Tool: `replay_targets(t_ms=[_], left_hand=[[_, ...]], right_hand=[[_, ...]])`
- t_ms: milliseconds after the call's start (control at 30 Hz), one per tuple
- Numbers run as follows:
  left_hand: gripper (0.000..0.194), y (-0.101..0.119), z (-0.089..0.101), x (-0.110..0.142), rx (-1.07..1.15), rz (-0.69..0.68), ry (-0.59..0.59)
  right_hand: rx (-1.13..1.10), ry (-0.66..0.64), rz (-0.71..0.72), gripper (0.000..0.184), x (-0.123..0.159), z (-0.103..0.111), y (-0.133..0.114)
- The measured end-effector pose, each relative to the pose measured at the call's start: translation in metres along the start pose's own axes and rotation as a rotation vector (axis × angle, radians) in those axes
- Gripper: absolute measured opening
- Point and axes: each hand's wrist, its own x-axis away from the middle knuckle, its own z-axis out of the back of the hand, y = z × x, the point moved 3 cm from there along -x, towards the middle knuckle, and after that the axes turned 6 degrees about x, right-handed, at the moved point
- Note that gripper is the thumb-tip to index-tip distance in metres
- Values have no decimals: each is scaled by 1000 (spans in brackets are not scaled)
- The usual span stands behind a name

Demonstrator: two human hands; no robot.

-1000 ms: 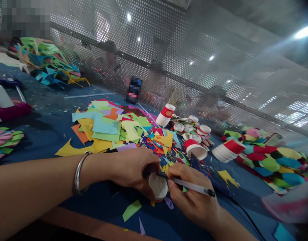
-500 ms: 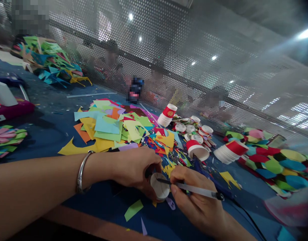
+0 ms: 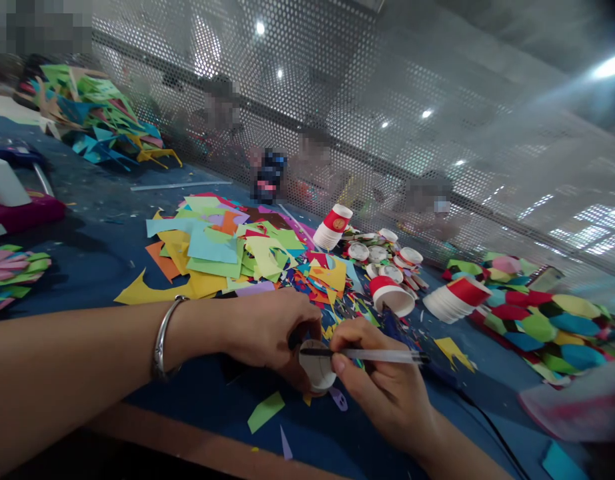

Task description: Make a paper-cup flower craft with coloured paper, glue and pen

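Note:
My left hand (image 3: 265, 333) is closed round the side of a small white paper cup bottom (image 3: 319, 375), holding it just above the table. Thin dark lines mark its round face. In the fingers of my right hand (image 3: 380, 393) is a pen (image 3: 387, 356) with a clear barrel, lying nearly level. Its dark tip end is over the upper part of the round face; whether it touches cannot be made out. Beneath the hands lie a green paper scrap (image 3: 266, 412) and a small purple paper piece (image 3: 338, 399).
Coloured paper sheets (image 3: 215, 257) are heaped beyond my hands. Stacked paper cups (image 3: 332, 227), cut cup bottoms (image 3: 377, 253) and a glue gun (image 3: 402, 333) with a cord lie to the right. Further right is a colourful paper-petal piece (image 3: 547, 320). A perforated screen (image 3: 327, 87) stands behind.
The pen has swung to a more level angle, and its tip has moved up and slightly left on the cup bottom. My right hand has shifted slightly up and left.

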Motion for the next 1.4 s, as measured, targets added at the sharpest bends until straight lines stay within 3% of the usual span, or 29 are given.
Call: replay_targets(t_ms=[433, 833, 1400], left_hand=[[45, -3, 0, 1, 12, 8, 18], [39, -4, -1, 0, 19, -15, 12], [47, 1, 0, 1, -68, 17, 45]], right_hand=[[25, 46, 21, 10, 1, 5, -1], [44, 11, 39, 10, 1, 2, 0], [-21, -21, 42, 11, 3, 5, -6]])
